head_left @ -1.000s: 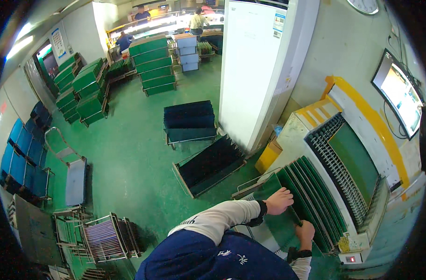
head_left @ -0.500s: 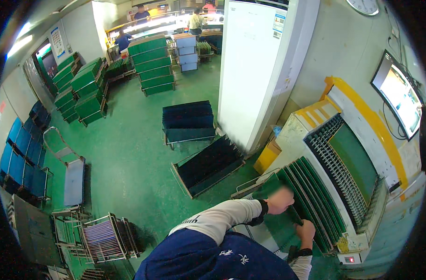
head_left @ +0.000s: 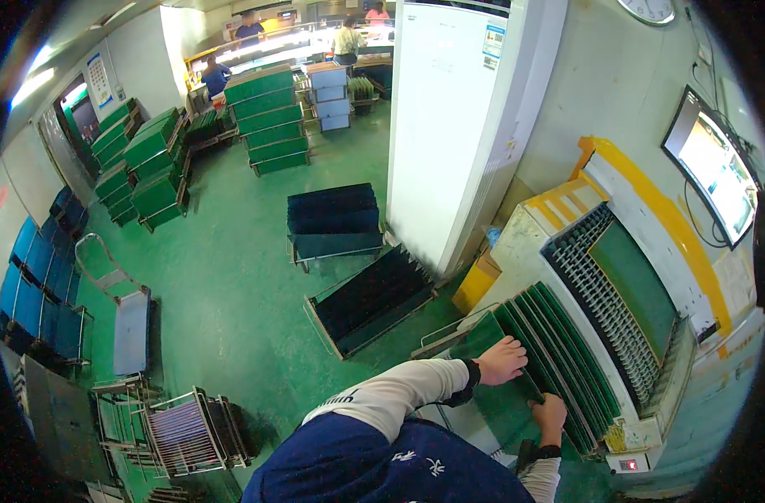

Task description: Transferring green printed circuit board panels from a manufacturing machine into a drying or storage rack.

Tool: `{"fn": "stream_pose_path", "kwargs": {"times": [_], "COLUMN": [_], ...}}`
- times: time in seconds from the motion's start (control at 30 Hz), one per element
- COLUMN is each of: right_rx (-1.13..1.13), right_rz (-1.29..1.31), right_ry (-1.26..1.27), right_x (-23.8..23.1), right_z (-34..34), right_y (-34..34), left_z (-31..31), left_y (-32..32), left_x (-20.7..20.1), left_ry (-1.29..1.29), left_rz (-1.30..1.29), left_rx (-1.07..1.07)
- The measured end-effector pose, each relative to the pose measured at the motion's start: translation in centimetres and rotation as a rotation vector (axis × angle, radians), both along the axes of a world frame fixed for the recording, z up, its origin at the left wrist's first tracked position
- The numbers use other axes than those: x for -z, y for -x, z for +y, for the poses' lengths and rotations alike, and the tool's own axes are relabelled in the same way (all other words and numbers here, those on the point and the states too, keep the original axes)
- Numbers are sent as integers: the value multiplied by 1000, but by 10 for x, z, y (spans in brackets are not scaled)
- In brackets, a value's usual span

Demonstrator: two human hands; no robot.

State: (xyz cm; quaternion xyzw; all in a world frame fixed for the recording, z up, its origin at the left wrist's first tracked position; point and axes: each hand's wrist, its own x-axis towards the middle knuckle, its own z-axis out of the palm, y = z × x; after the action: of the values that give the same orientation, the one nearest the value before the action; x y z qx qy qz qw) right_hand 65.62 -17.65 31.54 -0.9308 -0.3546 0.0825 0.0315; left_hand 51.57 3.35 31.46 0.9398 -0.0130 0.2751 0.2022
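Note:
Both of my hands are at the front green panel [head_left: 500,411], a thin flat sheet leaning near a row of similar green panels [head_left: 563,369]. My left hand [head_left: 502,360] lies across its upper edge with the fingers curled over it. Lower down and to the right, my right hand [head_left: 550,417] is closed on the panel's edge, thumb toward the left. The row stands tilted in a rack [head_left: 458,333], much of which my arms and the panels hide. White sleeves and dark wristbands cover my wrists.
Right of the row stands a machine [head_left: 559,201] with rollers [head_left: 605,318] and a green panel [head_left: 638,289] on them. Two racks of dark panels [head_left: 370,302] [head_left: 334,214] stand on the floor. A white cabinet [head_left: 445,126], a flat trolley [head_left: 132,331] and stacked green panels [head_left: 269,109] stand farther off.
The view has shifted slightly, so the surroundings sit a little more to the left. Both hands remain at the same panel, nearly in the same places.

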Motion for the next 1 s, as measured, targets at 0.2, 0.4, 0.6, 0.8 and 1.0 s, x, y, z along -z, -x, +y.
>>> {"fn": "stream_pose_path", "kwargs": {"times": [0.2, 0.4, 0.6, 0.8, 1.0], "right_rx": [-23, -19, -39, -19, -6], "right_rz": [-16, 11, -37, 0, 37], "right_ry": [11, 40, 10, 45, 28], "right_x": [-3, -2, 5, -3, -7], "right_z": [1, 1, -1, 2, 3], "right_y": [-2, -3, -8, -4, -2], "left_z": [0, -1, -1, -1, -2], "left_y": [-4, -6, -6, -4, -6], "left_x": [3, 3, 2, 1, 0], "left_ry": [-2, 3, -5, -8, -4], "left_rz": [-29, -45, -26, 9, 14], "left_rx": [-5, -15, -18, -24, -34]}}
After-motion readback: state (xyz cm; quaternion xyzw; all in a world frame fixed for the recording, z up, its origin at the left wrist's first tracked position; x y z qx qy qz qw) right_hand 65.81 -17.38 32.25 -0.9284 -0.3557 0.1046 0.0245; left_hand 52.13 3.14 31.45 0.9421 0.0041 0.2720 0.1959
